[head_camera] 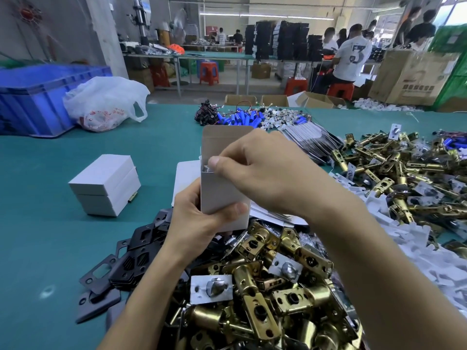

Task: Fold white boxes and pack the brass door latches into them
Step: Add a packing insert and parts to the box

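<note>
Left hand [199, 218]: wrapped round the lower end of the box [222, 190], thumb across its front face, fingers behind; holds it upright above the near edge of the table [50, 223].
Right hand [265, 170]: over the box from the right, thumb and forefinger pinched together on the left rim of its mouth, other fingers curled behind.
Box: white, mouth up and open, top flap standing straight up at the back; small silver-grey bit inside the mouth just under the right thumb, too blurred to name.
Latches [265, 286]: brass, loose heap at the near edge under both forearms, some with silver faceplates up; second heap [391, 168] along the right edge.
Closed boxes [106, 183]: two white, stacked, left of the hands, well apart from them; a brass tip pokes out at the stack's lower right.
Plates [131, 261]: black, piled on the table just left of the near heap, touching it.
Blanks [187, 173]: flat white card lying behind the held box.
Inserts [404, 236]: white cut pieces strewn between the two heaps, toward the right edge.
Batteries [247, 117]: blue cells with wires, far edge, middle.
Packets [308, 137]: fanned stack, just right of the batteries.
Bag [106, 104]: white plastic, near the far-left corner, against a blue crate [38, 97].
People [351, 59]: at other tables beyond the far edge.
</note>
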`<state>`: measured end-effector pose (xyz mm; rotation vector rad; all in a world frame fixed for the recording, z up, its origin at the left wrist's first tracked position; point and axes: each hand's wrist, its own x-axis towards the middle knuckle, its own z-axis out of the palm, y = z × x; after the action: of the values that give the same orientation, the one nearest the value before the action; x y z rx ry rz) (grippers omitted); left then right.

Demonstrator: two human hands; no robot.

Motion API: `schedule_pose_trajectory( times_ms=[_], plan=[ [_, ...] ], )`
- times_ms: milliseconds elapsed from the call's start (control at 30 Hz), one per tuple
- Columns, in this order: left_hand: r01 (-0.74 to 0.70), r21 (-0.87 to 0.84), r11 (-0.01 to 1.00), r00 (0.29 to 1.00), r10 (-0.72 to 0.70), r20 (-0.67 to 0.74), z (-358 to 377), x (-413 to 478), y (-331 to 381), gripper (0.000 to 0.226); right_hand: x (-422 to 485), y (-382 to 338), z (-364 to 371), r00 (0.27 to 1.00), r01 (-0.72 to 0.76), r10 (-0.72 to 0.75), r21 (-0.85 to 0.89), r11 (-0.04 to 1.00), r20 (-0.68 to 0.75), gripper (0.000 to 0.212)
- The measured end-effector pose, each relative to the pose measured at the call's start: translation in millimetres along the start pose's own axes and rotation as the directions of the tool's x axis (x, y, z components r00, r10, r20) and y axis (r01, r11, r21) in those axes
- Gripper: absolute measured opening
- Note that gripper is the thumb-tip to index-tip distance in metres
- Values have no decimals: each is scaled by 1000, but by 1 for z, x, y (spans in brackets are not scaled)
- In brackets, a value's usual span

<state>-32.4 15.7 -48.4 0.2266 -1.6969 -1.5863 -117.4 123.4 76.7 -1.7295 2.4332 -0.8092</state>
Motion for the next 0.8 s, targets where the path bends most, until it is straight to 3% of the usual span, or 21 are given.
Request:
schedule_pose_trajectory(
  times_ms=[67,167,267,467,600,700,800],
  plan=[
    [-19,2,1000,1000,19,14,0,0,0,26,0,2,-1,1000,23,-23,95,995,4,14],
    [-11,-4,1000,1000,11,25,-1,-1,2,29,-3,7,-4,997,25,-44,253,967,70,25],
    [30,5,1000,999,-30,15,-2,-1,2,34,-3,12,-9,999,8,-19,371,929,26,17],
    [35,17,999,999,-35,27,-2,-2,1,38,9,13,-1,994,-25,45,198,980,-102,6],
    [46,43,998,998,-48,47,1,-1,-1,35,12,4,-3,998,-59,59,-34,998,1,21],
    [40,20,999,998,-41,46,2,-2,0,35,10,-6,-8,995,-13,16,-35,999,93,39],
    [23,9,1000,999,-24,49,1,-2,2,36,10,-3,-9,995,6,-10,42,999,99,37]
  ],
)
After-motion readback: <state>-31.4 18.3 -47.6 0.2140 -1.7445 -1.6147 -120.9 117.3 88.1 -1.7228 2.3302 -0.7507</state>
